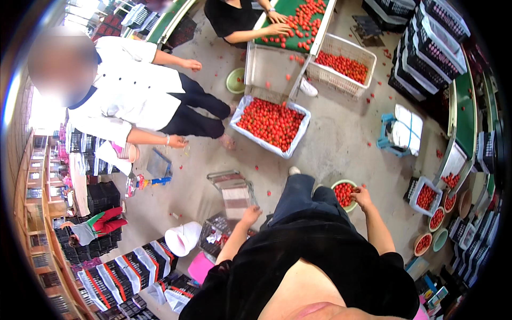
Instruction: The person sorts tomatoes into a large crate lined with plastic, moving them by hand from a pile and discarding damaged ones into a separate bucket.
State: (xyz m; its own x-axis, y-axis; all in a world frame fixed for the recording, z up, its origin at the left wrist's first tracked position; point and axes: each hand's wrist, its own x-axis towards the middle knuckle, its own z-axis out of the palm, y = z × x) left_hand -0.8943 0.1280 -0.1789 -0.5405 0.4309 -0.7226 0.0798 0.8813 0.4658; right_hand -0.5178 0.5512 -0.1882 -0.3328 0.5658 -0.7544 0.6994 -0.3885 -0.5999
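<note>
My left hand (pixel 252 214) hangs left of my legs, its fingers loosely curled, with nothing visible in it. It is nearest to a folding chair (pixel 234 194) with a pale striped seat. On the other side, my right hand (pixel 362 197) is held out with bent fingers apart. In the picture it overlaps the right rim of a green basin (pixel 353 207) of small red tomatoes (pixel 343 194). Whether it touches the basin cannot be told. Ahead of my feet stands a lined crate (pixel 302 133) heaped with tomatoes, below a metal chute (pixel 269 66).
A person in white (pixel 133 80) stands at the left. Another person's hands (pixel 277 24) sort tomatoes on a green conveyor (pixel 298 29). Around me are a beige crate (pixel 346 88), a blue stool (pixel 386 133), stacked black crates (pixel 426 53), a white bucket (pixel 182 239) and scattered tomatoes.
</note>
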